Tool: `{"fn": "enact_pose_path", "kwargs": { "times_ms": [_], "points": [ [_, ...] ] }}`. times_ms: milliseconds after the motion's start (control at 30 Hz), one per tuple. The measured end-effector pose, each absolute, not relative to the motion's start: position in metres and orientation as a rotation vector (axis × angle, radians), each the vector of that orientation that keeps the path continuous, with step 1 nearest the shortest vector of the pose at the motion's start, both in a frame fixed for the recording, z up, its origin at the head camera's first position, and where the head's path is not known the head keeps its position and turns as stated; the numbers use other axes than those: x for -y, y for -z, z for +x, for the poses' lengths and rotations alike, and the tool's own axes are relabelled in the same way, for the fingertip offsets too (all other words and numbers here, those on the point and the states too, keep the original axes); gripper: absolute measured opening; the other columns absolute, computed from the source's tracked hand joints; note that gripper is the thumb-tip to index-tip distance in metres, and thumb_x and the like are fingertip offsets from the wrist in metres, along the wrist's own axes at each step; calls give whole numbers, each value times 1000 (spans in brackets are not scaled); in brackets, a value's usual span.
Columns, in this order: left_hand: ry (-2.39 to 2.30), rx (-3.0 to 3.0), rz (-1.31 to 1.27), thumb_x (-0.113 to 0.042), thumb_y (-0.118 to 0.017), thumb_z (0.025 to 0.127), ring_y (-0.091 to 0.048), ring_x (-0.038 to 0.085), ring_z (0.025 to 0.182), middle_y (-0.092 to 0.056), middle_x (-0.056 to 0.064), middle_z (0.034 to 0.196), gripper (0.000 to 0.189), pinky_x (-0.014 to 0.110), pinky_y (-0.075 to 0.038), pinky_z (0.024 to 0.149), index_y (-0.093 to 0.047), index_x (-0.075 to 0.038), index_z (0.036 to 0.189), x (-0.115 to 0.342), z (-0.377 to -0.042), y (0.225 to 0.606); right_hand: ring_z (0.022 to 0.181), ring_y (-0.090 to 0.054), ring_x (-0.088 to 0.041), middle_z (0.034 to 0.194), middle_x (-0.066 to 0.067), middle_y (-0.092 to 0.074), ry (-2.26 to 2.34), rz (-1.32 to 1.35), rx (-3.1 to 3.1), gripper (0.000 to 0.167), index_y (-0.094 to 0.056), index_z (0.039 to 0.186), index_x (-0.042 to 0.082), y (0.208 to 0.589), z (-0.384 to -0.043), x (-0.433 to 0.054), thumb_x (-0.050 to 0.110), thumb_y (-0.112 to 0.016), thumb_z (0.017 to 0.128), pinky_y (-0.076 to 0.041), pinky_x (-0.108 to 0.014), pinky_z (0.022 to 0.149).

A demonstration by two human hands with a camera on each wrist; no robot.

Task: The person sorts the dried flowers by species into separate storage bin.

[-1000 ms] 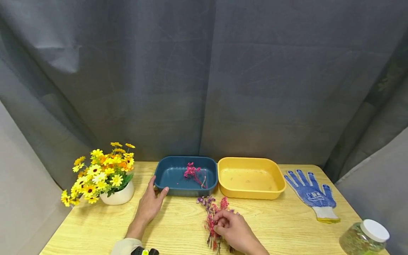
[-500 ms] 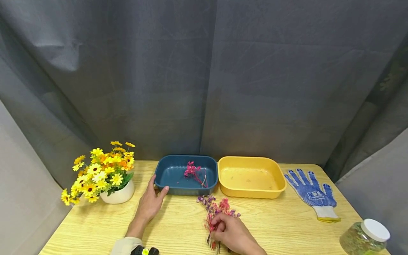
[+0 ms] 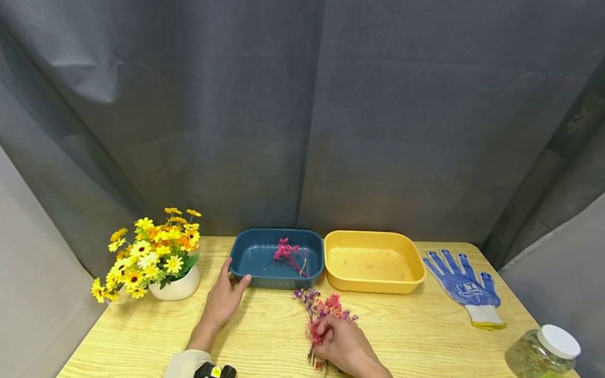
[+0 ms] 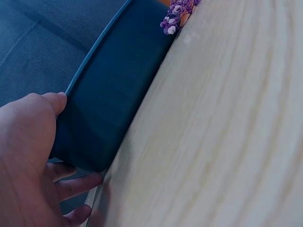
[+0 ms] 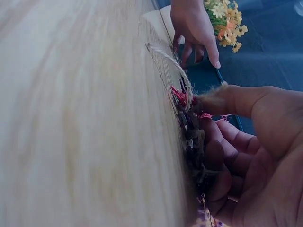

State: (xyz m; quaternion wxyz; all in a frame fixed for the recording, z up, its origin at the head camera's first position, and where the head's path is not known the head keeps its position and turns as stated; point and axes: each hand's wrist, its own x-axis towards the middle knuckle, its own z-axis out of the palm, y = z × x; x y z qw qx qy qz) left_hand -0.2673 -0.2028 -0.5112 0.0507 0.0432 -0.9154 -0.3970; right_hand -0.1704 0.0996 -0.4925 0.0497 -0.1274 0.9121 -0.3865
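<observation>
The left hand [image 3: 221, 302] rests on the near left corner of a blue tray [image 3: 279, 282], thumb on its rim and fingers spread along its end. Inside that tray lies a pink dried flower sprig [image 3: 285, 251]. On the table in front is a bunch of pink and purple dried flowers [image 3: 313, 303]. The right hand [image 3: 347, 344] is over this bunch and pinches among its stems with thumb and curled fingers. A pale twisted strand [image 5: 173, 61] sticks out by the thumb in the right wrist view. The hand hides part of the stems.
A yellow tray [image 3: 373, 286] with small bits in it stands right of the blue one. A blue and white glove [image 3: 472, 291] and a lidded jar [image 3: 534, 353] are at the right. Yellow flowers in a white pot [image 3: 177, 287] stand left. A grey curtain [image 3: 302, 131] hangs behind.
The right hand has shifted slightly left and its fingers have closed in on the lower stems of the bunch. The left hand stays at the blue tray's corner.
</observation>
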Motion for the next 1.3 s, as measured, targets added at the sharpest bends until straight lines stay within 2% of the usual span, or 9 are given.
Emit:
{"fn": "enact_pose_path", "kwargs": {
  "times_ms": [133,400,667,867,1100,1300],
  "points": [
    [1209,2789,130,-84,-35,80,-49,38,131,-43,21,148,104,59,-34,107,-10,-17,156,203,-266,509,53,-46,1,63,14,-56,1159,-392,-2827,20,-60,81,23,492,-170,-99,16,-76,70,-36,-19,53],
    [1212,2782,130,-81,-38,82,-50,36,131,-44,20,148,101,58,-34,107,-11,-18,156,202,-267,509,56,-47,-3,65,11,-56,1196,-292,-2777,14,-60,78,23,487,-170,-100,19,-74,76,-36,-21,55],
    [1214,2789,137,-82,-37,82,-48,37,132,-42,20,149,102,58,-34,107,-10,-17,156,202,-267,508,61,-54,-11,71,4,-61,1338,-174,-2636,10,-63,86,16,480,-174,-105,16,-71,80,-41,-26,58],
    [1206,2791,132,-81,-37,83,-48,38,132,-41,21,150,102,58,-34,107,-10,-16,156,202,-266,508,61,-51,-11,75,1,-60,1535,-152,-2496,13,-62,92,10,475,-178,-109,15,-70,82,-43,-26,59],
    [1205,2790,129,-83,-36,81,-49,37,132,-38,19,152,103,58,-34,107,-10,-17,156,202,-267,508,55,-41,-7,73,2,-56,1676,-114,-2423,18,-61,96,7,472,-181,-112,13,-71,82,-37,-22,51],
    [1201,2794,133,-83,-36,81,-49,37,131,-38,19,152,103,59,-34,107,-10,-18,156,203,-266,509,57,-46,-8,75,0,-61,1719,-106,-2425,22,-61,100,7,475,-183,-114,12,-71,81,-40,-22,52]
  ]
}}
